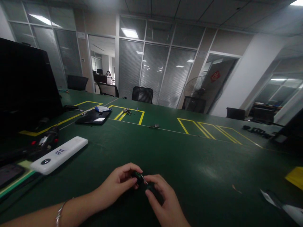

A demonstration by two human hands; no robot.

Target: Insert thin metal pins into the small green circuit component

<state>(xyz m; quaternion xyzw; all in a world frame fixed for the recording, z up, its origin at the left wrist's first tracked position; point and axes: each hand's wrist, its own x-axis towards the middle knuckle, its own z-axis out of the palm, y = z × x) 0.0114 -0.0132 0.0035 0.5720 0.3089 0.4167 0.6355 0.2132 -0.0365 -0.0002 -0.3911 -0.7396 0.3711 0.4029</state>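
My left hand (125, 181) pinches a small dark part (139, 178) with a greenish face between thumb and fingers. A small screwdriver (144, 180) with a thin metal shaft and a dark handle is gripped in my right hand (163, 195). Its shaft points up and left at the dark part; whether the tip touches it I cannot tell. The right palm and fingers hide most of the handle. Both hands are close together just above the green tabletop (184, 176).
To the left lie a long white case (61, 154) marked 22 and a black cable bundle (47, 138), near a large dark monitor (26, 85). Farther back are a black folder (94, 116), small metal parts (127, 111) and yellow tape outlines (142, 118). A yellow object (295, 177) sits at right.
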